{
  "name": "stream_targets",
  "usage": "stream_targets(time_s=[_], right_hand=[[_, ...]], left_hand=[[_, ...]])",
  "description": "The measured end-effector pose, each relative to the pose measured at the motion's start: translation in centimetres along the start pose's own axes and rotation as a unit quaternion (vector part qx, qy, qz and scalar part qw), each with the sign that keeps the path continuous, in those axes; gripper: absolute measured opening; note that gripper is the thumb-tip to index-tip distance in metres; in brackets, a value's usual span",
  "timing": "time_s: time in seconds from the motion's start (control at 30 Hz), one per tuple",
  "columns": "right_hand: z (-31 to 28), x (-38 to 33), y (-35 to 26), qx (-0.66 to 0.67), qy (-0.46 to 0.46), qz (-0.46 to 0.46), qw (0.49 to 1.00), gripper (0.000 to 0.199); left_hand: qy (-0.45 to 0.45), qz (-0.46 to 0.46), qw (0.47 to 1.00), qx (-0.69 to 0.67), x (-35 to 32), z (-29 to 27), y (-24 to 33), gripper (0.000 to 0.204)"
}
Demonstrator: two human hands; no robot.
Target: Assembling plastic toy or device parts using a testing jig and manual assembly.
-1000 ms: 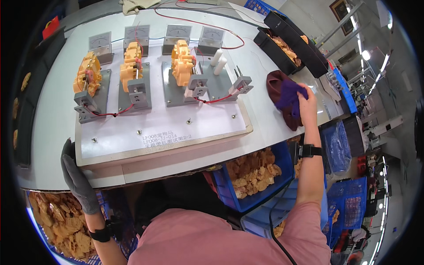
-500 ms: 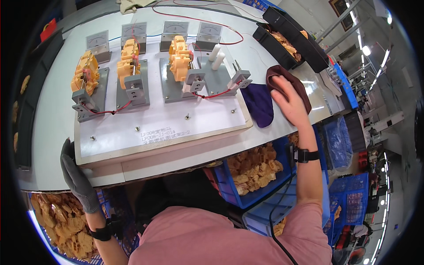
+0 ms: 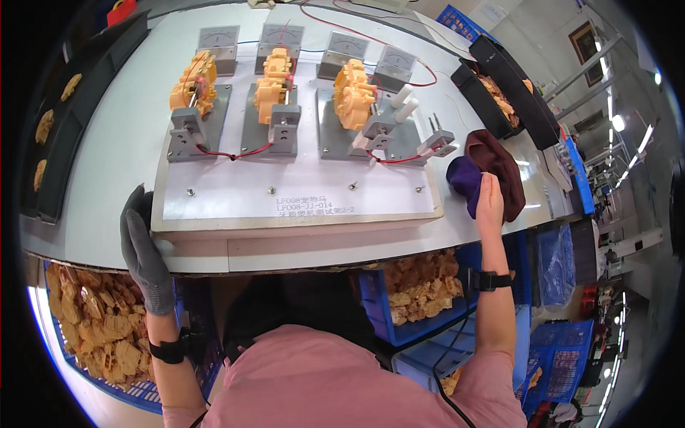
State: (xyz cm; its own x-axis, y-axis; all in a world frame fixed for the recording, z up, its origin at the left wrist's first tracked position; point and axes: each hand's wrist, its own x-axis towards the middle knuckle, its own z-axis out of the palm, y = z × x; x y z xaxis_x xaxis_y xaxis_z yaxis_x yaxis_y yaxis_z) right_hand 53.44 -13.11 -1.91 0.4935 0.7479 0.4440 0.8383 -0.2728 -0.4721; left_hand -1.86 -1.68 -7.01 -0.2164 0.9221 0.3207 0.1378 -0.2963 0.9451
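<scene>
At the table's right side my bare right hand [image 3: 489, 207] has its fingers pressed together on a purple cloth [image 3: 467, 180]. A dark brown cloth [image 3: 508, 171] lies against it, just beyond the hand. My left hand [image 3: 143, 246], in a grey glove, rests at the table's front edge beside the left end of a white test board [image 3: 235, 200]; its fingers are stretched out and hold nothing. Three yellow plastic gear assemblies [image 3: 354, 94] stand on grey plates of the board. The rightmost plate bears two white posts [image 3: 406, 110] and a grey wired block [image 3: 437, 145].
Several dial meters [image 3: 342, 53] line the board's far side. A black tray [image 3: 75, 107] with yellow parts lies at left, and black bins [image 3: 492, 100] stand at far right. Below the table's edge are blue crates [image 3: 374, 307] with yellow parts.
My right hand has gone from lying spread on the brown cloth to gripping the purple cloth, which is now bunched up. The view has shifted; my left hand stays by the board's corner.
</scene>
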Motion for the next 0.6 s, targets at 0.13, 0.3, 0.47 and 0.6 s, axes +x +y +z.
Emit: stream_targets(time_s=[0.13, 0.3, 0.47, 0.6], right_hand=[[-1.3, -0.4, -1.8, -0.041, 0.049, -0.134, 0.989, 0.028], [-2.3, -4.7, -13.8, 0.238, -0.028, -0.007, 0.971, 0.017], [3.2, -6.7, -20.6, 0.172, -0.066, -0.203, 0.962, 0.013], [6.3, -6.2, -20.2, 0.164, -0.082, -0.201, 0.962, 0.012]], left_hand=[[-0.001, 0.005, 1.0, 0.008, 0.1, 0.9, 0.7, 0.048], [-0.003, 0.042, 0.999, 0.011, 0.2, 0.3, 0.5, 0.042], [-0.021, 0.061, 0.998, 0.019, -0.1, 0.1, 1.8, 0.033], [-0.051, 0.121, 0.986, 0.106, -0.1, 0.9, 4.5, 0.027]])
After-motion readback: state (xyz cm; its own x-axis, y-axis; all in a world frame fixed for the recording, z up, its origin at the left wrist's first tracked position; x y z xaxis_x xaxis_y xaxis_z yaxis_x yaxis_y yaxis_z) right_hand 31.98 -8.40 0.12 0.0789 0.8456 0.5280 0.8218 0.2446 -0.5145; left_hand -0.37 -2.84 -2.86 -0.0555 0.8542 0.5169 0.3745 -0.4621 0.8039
